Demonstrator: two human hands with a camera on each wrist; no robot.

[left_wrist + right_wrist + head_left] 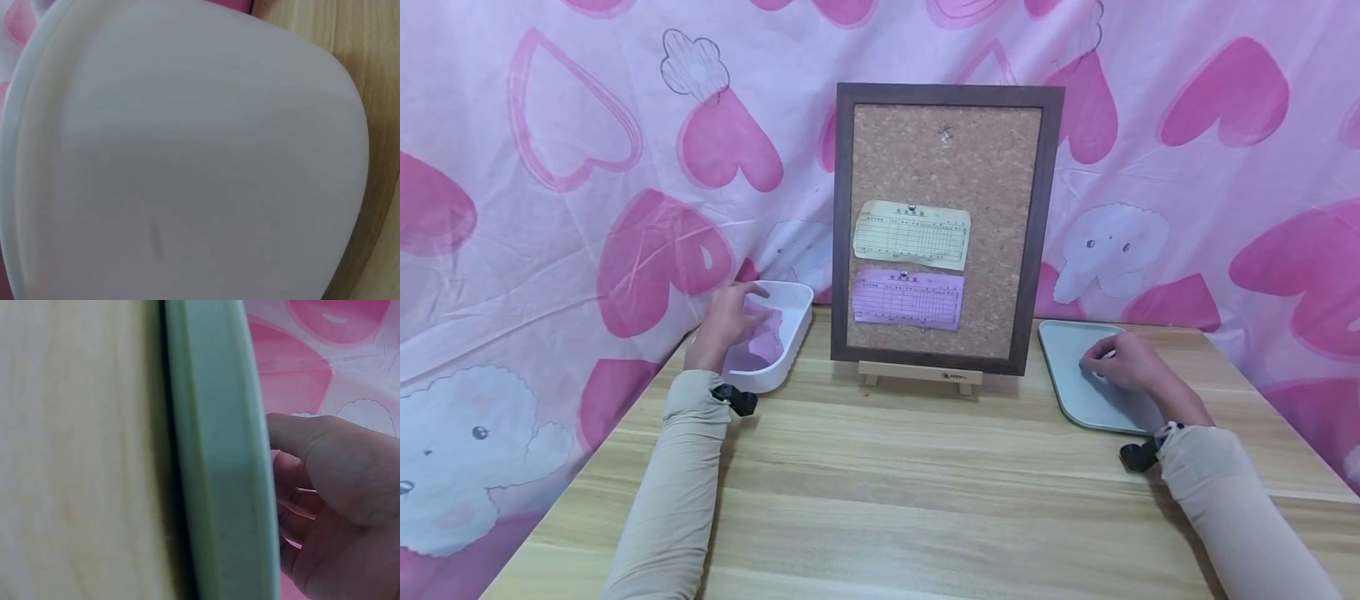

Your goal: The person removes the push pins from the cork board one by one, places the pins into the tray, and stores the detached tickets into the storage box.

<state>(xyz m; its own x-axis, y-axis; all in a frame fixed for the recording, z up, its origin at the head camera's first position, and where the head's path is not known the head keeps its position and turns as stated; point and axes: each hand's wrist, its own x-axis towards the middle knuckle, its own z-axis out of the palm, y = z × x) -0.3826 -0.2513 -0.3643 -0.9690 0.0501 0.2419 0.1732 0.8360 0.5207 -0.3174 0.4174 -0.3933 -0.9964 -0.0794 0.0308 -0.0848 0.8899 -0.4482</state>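
Note:
In the head view my left hand (724, 323) reaches over the white plastic bin (784, 367) at the left, thumb and forefinger apart above a purple paper slip (766, 340) inside it. The left wrist view shows only the outer wall of the bin, no fingers. My right hand (1131, 367) reaches down into the pale green tray (1067, 392), its fingertips bent toward the surface. From the right wrist the tray's rim hides those fingertips, so whether they pinch anything cannot be made out.
Between the hands a framed cork board (1000, 250) leans on a small wooden stand (917, 373). A yellow printed slip (912, 236) hangs pinned above a purple printed slip (907, 300). Small pins (946, 134) cluster near the top. Behind the wooden table (880, 483) hangs a pink heart-patterned cloth.

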